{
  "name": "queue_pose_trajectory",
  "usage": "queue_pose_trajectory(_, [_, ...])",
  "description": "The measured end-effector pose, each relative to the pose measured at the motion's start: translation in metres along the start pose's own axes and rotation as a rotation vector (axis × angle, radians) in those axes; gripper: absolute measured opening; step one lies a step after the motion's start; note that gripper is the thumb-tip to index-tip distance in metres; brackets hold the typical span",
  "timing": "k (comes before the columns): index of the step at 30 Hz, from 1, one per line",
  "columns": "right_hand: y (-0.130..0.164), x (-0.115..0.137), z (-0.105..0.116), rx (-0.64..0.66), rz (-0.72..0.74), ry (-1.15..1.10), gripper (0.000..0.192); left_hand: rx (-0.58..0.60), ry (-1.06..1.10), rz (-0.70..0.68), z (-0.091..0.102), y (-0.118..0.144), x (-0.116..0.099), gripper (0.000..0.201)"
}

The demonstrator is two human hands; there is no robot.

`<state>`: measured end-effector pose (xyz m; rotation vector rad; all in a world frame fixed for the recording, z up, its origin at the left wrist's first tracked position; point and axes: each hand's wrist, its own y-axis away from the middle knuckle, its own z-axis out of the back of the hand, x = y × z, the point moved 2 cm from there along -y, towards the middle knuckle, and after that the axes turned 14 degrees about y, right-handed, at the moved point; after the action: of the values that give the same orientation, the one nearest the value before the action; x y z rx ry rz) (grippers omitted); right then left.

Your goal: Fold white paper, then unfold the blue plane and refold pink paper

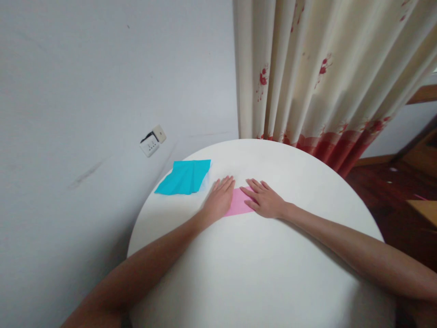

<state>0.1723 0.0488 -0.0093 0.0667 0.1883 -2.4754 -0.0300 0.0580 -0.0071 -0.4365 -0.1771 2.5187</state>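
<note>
A pink sheet of paper (pixel 239 203) lies flat on the round white table (pixel 252 269), partly covered by both hands. My left hand (pixel 220 197) rests on its left end, fingers stretched out and pointing away from me. Over the right end my right hand (pixel 264 199) lies flat with its fingers spread. Neither hand grips anything. The ends of the sheet under the hands are hidden. To the left of my left hand, apart from it, is a creased turquoise sheet (pixel 186 177) with an uneven edge.
A pale wall (pixel 102 82) with a socket (pixel 149 145) stands close along the table's left side. Behind the table hangs a cream curtain (pixel 287 68) with red flowers. Dark reddish floor (pixel 378 182) shows at the right, with a wooden piece of furniture (pixel 425 212) at the edge.
</note>
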Motion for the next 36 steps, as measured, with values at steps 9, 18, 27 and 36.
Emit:
queue_pose_trajectory(9, [-0.002,-0.001,-0.006,0.0,-0.024,-0.008,0.073,0.182,0.142,-0.144,-0.005,0.001,-0.015,0.061])
queue_pose_trajectory(18, [-0.002,-0.024,-0.011,0.053,-0.3,0.002,0.067,0.248,0.119,-0.179,0.003,0.005,-0.016,0.055])
queue_pose_trajectory(27, [-0.003,-0.08,-0.015,-0.085,-0.619,-0.014,0.057,0.26,0.122,-0.169,0.006,0.005,-0.016,0.054])
queue_pose_trajectory(36, [-0.01,-0.017,0.008,-0.237,-0.085,-0.123,0.052,0.252,0.103,-0.186,0.002,0.004,-0.014,0.052])
